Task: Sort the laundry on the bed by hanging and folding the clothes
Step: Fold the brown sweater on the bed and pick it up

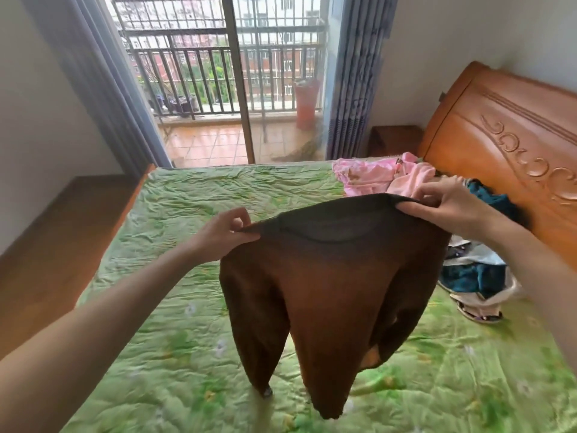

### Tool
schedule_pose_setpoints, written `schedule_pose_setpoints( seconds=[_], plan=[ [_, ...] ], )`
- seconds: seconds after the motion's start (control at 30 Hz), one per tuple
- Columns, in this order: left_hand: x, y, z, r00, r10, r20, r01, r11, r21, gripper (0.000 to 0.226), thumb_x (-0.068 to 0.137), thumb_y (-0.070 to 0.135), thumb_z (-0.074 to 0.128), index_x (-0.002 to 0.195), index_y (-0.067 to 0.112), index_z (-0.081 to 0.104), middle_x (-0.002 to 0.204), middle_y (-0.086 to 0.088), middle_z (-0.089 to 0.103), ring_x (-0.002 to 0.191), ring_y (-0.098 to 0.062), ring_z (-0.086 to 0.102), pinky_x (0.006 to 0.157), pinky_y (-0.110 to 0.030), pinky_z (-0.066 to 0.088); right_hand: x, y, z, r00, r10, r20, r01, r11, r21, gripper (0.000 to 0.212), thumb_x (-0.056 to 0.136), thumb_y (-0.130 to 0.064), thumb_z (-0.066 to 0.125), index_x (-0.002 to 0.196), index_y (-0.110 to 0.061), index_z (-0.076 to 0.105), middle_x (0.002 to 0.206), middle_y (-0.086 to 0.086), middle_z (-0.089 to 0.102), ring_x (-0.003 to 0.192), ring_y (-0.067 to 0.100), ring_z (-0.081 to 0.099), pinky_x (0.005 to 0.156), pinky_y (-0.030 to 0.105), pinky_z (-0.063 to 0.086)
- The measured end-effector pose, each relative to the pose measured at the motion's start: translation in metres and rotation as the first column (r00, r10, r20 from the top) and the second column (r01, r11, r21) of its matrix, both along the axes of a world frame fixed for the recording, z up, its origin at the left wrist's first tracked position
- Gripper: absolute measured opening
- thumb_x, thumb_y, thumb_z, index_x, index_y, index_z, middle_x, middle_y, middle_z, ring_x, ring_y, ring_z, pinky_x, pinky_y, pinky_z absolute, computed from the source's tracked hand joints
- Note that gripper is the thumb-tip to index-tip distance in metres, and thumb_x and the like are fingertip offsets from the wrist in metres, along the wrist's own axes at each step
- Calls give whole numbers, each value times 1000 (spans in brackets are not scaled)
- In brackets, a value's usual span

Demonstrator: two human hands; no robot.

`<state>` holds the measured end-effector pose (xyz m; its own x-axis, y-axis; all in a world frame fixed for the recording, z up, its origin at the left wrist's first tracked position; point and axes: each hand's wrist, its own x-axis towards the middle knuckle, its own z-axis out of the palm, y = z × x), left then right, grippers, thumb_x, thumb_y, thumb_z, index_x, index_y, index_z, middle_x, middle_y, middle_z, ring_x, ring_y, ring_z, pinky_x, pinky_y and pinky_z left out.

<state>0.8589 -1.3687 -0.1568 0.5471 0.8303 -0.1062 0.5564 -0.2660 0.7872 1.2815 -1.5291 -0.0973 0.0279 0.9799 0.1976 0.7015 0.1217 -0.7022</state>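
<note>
Early on: left hand (223,234) & right hand (449,204) pinch brown sweater (331,285) by shoulders above bed (193,214), unfolded; pink clothes (379,176) & teal pile (477,276) near headboard (505,145) still unsorted.

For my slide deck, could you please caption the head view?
Both hands, left hand and right hand, hold a brown sweater up by its shoulders above the green bed.

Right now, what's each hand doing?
Left hand: pinching the brown sweater's left shoulder.
Right hand: pinching its right shoulder.
</note>
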Motion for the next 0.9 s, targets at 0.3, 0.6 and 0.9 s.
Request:
schedule_pose_setpoints(
  seconds=[0.3,0.6,0.9],
  plan=[
    [-27,0,27,991,123,51,-132,968,215,21,87,29,83,79,25,64,71,8,62,68,-6,54,63,-21,42,0,10,-52,961,248,123,-198,926,-322,22,81,-53,85,86,-38,70,78,-9,74,68,8,71,60,20,55],
    [-50,32,11,986,161,40,-163,984,67,25,86,40,82,75,20,70,67,1,73,56,-6,53,55,-23,40,-5,54,-89,975,49,215,-7,981,-193,21,93,-24,75,73,-24,71,66,-3,63,65,17,59,61,28,41],
    [-48,103,47,974,182,136,-206,960,191,61,82,58,80,74,-2,67,68,-25,56,63,-18,49,63,-35,35,-33,126,-37,843,-526,-115,538,827,161,26,105,-36,58,108,-11,68,112,12,68,115,40,59,101,44,48]
  ],
)
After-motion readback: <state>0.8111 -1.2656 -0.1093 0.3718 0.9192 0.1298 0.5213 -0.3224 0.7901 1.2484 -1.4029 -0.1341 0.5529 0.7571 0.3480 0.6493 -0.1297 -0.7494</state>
